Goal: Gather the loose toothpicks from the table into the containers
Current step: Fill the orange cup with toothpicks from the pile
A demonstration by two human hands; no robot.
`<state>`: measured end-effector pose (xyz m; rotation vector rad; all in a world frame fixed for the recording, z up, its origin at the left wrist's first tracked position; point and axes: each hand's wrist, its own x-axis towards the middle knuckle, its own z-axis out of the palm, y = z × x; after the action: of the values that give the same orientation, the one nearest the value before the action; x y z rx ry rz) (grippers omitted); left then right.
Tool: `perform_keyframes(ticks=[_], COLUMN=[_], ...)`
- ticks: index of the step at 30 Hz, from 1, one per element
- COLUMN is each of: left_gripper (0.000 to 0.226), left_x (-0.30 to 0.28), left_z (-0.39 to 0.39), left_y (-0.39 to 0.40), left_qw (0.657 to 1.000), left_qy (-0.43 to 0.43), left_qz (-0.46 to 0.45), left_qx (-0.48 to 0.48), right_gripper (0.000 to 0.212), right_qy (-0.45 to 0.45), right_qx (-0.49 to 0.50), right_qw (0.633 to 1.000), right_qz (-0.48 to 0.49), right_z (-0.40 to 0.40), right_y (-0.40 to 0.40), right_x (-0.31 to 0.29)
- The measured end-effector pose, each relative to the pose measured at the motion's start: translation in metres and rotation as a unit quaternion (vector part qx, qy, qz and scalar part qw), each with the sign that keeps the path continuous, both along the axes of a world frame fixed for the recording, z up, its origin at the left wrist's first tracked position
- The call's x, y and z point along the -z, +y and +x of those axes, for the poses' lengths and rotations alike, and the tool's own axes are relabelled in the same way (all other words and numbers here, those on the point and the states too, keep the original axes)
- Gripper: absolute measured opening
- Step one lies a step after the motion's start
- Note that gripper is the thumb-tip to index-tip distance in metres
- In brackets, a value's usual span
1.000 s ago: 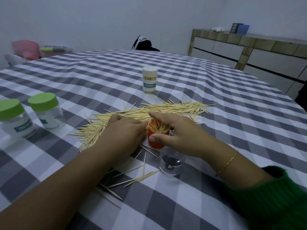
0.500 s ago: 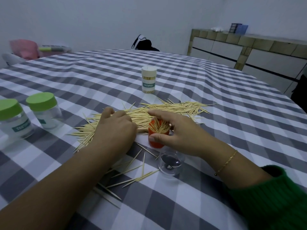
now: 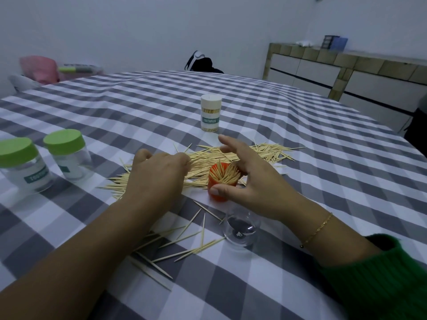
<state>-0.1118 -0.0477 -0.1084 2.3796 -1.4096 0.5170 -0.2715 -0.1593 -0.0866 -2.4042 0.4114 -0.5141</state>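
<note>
A small orange container (image 3: 218, 191) stands upright at the table's middle, packed with toothpicks. My right hand (image 3: 251, 183) holds it, thumb on its front wall and fingers behind it, with the index finger lifted off. A long pile of loose toothpicks (image 3: 265, 151) lies just behind the container. My left hand (image 3: 157, 174) rests on the pile's left part, its fingers curled down onto the sticks. More loose toothpicks (image 3: 184, 241) lie scattered nearer to me.
A clear plastic cup (image 3: 241, 229) sits under my right wrist. Two clear jars with green lids (image 3: 67, 155) (image 3: 22, 165) stand at the left. A white toothpick tube (image 3: 210, 113) stands behind the pile. A checked cloth (image 3: 323, 181) covers the table; a sideboard (image 3: 346, 72) is far right.
My left hand has drawn back from the orange container to the left part of the pile. My right index finger has lifted off the container's top.
</note>
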Motion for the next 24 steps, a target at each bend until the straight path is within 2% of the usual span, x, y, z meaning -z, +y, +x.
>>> perform_keyframes(ticks=[3, 6, 8, 10, 13, 14, 18, 24], left_gripper=[0.019, 0.021, 0.024, 0.025, 0.02, 0.018, 0.02, 0.018], left_x=[0.003, 0.002, -0.001, -0.008, -0.017, -0.018, -0.019, -0.013], left_z=[0.001, 0.002, 0.001, -0.003, -0.013, -0.015, -0.022, -0.033], left_y=[-0.001, -0.001, 0.0, 0.0, 0.001, 0.001, 0.001, 0.0], left_qw=[0.994, 0.959, 0.908, 0.843, 0.738, 0.722, 0.719, 0.74], left_qy=[0.09, 0.243, 0.365, 0.47, 0.59, 0.605, 0.601, 0.596], left_qz=[-0.064, -0.144, -0.201, -0.254, -0.31, -0.316, -0.314, -0.265], left_qx=[0.0, 0.022, 0.039, 0.06, 0.1, 0.116, 0.149, 0.163], right_gripper=[0.089, 0.089, 0.09, 0.09, 0.091, 0.092, 0.092, 0.092], right_qy=[0.003, 0.003, 0.006, 0.009, 0.014, 0.015, 0.011, -0.007], right_qx=[0.0, -0.006, -0.01, -0.016, -0.021, -0.021, -0.023, -0.027], right_qw=[1.0, 1.0, 0.999, 0.999, 0.999, 0.999, 0.999, 0.999], right_qz=[0.015, 0.028, 0.033, 0.034, 0.045, 0.046, 0.041, 0.042], right_z=[0.001, 0.003, 0.003, 0.004, 0.004, 0.004, 0.004, 0.006], right_y=[0.001, 0.003, 0.004, 0.004, 0.004, 0.004, 0.004, 0.002], right_x=[0.002, 0.005, 0.007, 0.008, 0.008, 0.008, 0.008, 0.012])
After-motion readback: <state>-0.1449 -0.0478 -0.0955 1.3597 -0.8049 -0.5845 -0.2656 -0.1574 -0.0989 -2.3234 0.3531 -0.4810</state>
